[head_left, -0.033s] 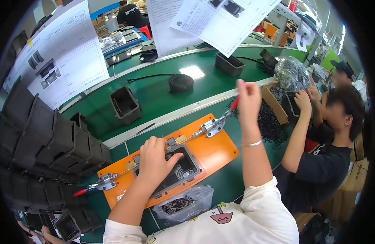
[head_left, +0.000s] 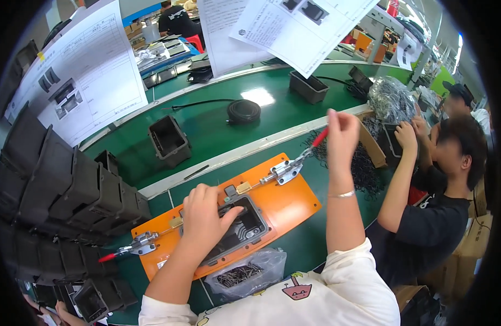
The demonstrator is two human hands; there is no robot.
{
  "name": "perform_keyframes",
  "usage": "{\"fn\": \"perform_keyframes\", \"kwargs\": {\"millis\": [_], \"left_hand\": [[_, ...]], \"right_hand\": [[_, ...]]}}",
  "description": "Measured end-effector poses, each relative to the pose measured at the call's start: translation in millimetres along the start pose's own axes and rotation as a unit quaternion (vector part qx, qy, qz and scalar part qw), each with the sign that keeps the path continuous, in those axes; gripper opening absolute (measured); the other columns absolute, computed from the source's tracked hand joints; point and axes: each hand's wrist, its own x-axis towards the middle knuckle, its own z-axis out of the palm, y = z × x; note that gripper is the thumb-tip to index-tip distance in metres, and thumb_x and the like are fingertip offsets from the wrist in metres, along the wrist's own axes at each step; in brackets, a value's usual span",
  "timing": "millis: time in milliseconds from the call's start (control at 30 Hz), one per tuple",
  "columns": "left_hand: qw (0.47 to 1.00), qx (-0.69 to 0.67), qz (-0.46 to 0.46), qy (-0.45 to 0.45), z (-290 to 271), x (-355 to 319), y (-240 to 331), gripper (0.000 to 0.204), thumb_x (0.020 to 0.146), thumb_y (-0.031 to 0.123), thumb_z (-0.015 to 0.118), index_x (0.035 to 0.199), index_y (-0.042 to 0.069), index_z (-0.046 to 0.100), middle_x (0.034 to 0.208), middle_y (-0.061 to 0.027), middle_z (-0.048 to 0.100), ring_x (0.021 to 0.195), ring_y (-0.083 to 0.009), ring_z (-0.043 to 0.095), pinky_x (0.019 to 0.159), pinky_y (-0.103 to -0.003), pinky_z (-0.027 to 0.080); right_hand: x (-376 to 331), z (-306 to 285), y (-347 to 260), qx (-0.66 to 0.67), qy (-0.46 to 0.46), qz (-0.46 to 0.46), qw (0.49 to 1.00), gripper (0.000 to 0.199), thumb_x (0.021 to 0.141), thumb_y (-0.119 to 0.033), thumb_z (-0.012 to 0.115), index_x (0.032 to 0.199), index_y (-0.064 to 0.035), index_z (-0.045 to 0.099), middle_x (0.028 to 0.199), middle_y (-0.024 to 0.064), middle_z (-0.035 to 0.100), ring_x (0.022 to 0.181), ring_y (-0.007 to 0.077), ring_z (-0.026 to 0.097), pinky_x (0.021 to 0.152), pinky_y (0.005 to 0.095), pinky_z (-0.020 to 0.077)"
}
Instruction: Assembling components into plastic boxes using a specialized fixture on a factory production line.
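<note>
A grey plastic box [head_left: 257, 234], its hollow side up, lies in an orange fixture plate [head_left: 302, 202]. My left hand [head_left: 202, 214] grips the box, fingers over its far side and thumb reaching across the opening, hiding its left part. Raised at the plate's far right, my right hand [head_left: 344, 133] is closed at the red handle of a toggle clamp [head_left: 285, 171]; the fingers partly hide the handle's end. A second toggle clamp [head_left: 146, 243], with a red handle pointing outward, sits at the plate's left end. Beside the near edge lies a clear bag of screws [head_left: 239, 275].
Stacked grey boxes [head_left: 71, 190] rise at the left. Beyond a white rail, a grey box [head_left: 170, 142] and a coiled black cable [head_left: 244, 111] lie on the green surface. Printed sheets [head_left: 76, 76] hang in front. A co-worker [head_left: 435, 201] works close at the right, near heaped black parts [head_left: 364, 168].
My right hand has shifted slightly to the right, and the red clamp handle has swung a little with it. My left hand stays on the box.
</note>
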Motion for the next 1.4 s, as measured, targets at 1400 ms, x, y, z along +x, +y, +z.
{"fn": "perform_keyframes", "kwargs": {"millis": [1400], "left_hand": [[0.975, -0.101, -0.198, 0.016, -53.9, -60.0, -8.4, 0.014, 0.084, 0.007, 0.067, 0.082, -0.003, 0.058, 0.070, -0.0126, 0.051, 0.059, -0.0245, 0.052, 0.054, -0.033, 0.041]], "right_hand": [[-130.4, -10.4, -84.9, 0.053, -0.385, -0.207, 0.898, 0.029, 0.062, 0.005, 0.073, 0.080, -0.0059, 0.052, 0.054, 0.0017, 0.045, 0.044, 0.0167, 0.042, 0.044, 0.0283, 0.0325]]}}
